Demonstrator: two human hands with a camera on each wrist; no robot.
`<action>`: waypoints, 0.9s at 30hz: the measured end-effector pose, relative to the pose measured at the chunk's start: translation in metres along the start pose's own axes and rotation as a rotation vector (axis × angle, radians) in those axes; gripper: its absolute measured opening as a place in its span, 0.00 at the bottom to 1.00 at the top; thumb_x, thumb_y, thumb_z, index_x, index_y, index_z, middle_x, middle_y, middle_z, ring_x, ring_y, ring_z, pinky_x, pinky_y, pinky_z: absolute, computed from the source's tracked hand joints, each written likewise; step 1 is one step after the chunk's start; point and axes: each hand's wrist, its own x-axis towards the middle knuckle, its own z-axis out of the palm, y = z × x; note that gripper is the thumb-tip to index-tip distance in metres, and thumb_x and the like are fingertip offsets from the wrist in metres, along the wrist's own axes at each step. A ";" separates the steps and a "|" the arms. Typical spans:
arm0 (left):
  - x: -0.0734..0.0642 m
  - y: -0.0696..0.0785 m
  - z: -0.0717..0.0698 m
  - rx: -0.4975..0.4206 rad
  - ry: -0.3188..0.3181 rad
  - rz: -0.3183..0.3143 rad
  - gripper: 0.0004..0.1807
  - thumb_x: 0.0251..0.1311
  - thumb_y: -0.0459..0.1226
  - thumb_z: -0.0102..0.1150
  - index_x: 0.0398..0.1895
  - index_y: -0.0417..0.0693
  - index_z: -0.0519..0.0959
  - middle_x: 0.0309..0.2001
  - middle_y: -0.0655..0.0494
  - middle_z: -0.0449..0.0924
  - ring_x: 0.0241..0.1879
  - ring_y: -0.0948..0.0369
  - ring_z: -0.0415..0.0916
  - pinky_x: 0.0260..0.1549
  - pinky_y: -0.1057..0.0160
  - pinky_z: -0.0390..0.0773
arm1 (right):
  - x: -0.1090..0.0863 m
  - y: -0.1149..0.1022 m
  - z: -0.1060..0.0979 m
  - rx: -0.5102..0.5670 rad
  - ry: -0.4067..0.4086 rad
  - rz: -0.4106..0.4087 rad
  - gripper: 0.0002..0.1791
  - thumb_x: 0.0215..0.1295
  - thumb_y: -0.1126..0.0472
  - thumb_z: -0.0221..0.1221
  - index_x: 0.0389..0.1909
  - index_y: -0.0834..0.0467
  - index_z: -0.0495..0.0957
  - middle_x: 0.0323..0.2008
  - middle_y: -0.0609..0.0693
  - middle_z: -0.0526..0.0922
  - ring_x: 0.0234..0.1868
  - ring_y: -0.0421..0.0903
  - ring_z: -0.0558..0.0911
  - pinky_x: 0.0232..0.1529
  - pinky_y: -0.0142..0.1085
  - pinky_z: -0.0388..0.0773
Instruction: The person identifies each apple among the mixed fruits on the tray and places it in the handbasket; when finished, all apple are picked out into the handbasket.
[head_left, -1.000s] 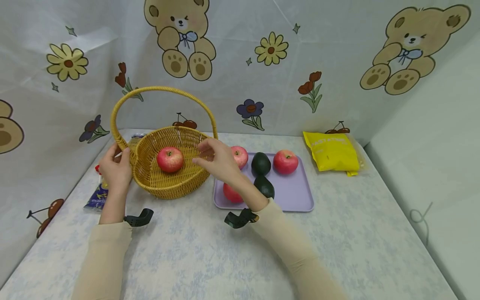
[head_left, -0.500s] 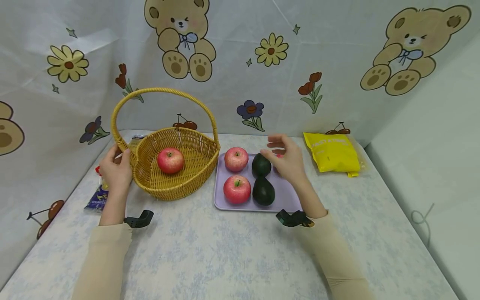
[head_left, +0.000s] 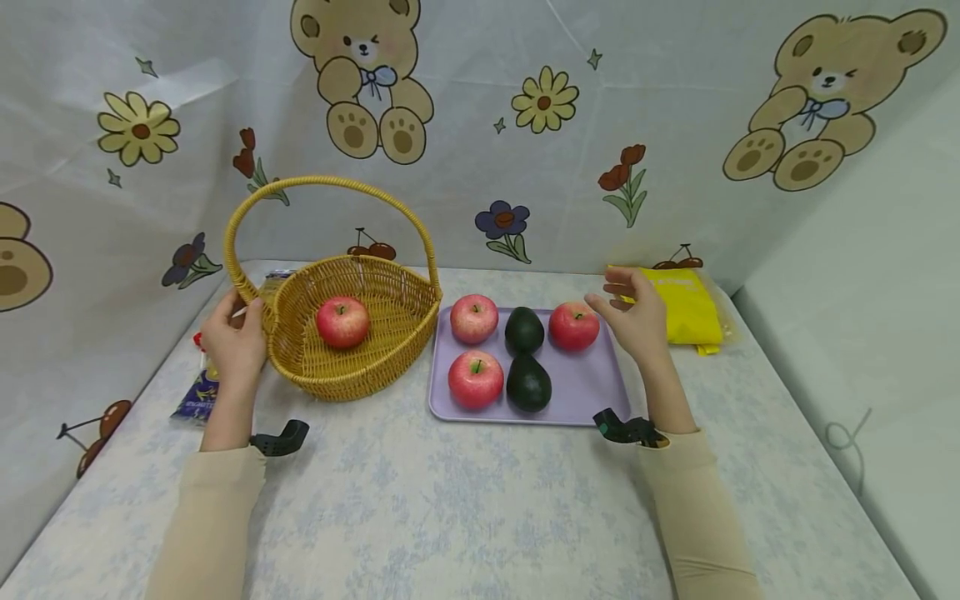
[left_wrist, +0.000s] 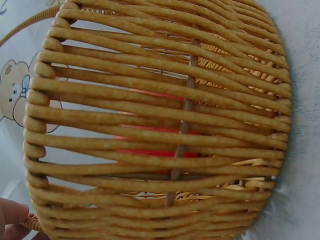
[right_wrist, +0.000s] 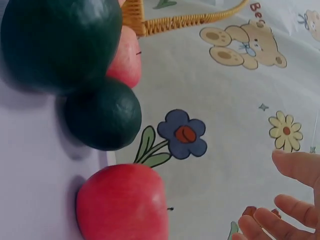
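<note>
- Left grip (head_left: pixel 234 342): pinching basket (head_left: pixel 360 379) at handle base (head_left: pixel 242 283), near worktop's (head_left: pixel 420 500) far-left corner.
- Right grip (head_left: pixel 639 321): spread, nothing held, just right of apple (head_left: pixel 572 327) at tray's (head_left: pixel 588 396) far-right corner.
- Second apple (head_left: pixel 342 322): inside basket.

A plain cream left sleeve (head_left: pixel 212 521) and a matching right sleeve (head_left: pixel 699 512), lightly creased, are worn. A curved black left wrist camera (head_left: pixel 282 439) is worn too; a similar right wrist camera (head_left: pixel 624 427) is marked by a yellowish patch (head_left: pixel 662 442).
</note>
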 end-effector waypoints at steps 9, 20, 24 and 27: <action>-0.001 0.003 -0.001 0.004 -0.012 -0.005 0.22 0.71 0.46 0.50 0.67 0.60 0.73 0.63 0.55 0.76 0.55 0.62 0.78 0.54 0.65 0.77 | 0.005 0.016 -0.002 -0.027 -0.077 0.068 0.37 0.61 0.48 0.66 0.66 0.59 0.66 0.63 0.59 0.74 0.62 0.57 0.75 0.62 0.53 0.73; -0.001 0.002 -0.001 -0.005 -0.012 -0.010 0.23 0.71 0.46 0.50 0.67 0.59 0.72 0.63 0.54 0.76 0.55 0.61 0.77 0.55 0.66 0.77 | 0.008 0.033 0.003 0.002 -0.157 0.165 0.44 0.60 0.45 0.66 0.72 0.58 0.59 0.69 0.58 0.66 0.67 0.56 0.69 0.65 0.53 0.69; -0.001 0.002 -0.001 -0.010 -0.011 -0.012 0.23 0.71 0.46 0.50 0.67 0.59 0.72 0.63 0.54 0.76 0.55 0.62 0.77 0.54 0.66 0.77 | 0.008 0.036 0.005 0.002 -0.182 0.206 0.46 0.60 0.44 0.66 0.74 0.56 0.56 0.71 0.57 0.64 0.69 0.56 0.67 0.65 0.53 0.69; -0.001 0.001 -0.001 -0.010 -0.012 -0.012 0.23 0.71 0.46 0.50 0.67 0.60 0.72 0.64 0.55 0.76 0.55 0.62 0.77 0.54 0.66 0.77 | 0.008 0.038 0.006 0.004 -0.199 0.219 0.47 0.60 0.45 0.66 0.74 0.55 0.55 0.71 0.59 0.64 0.69 0.57 0.67 0.64 0.54 0.70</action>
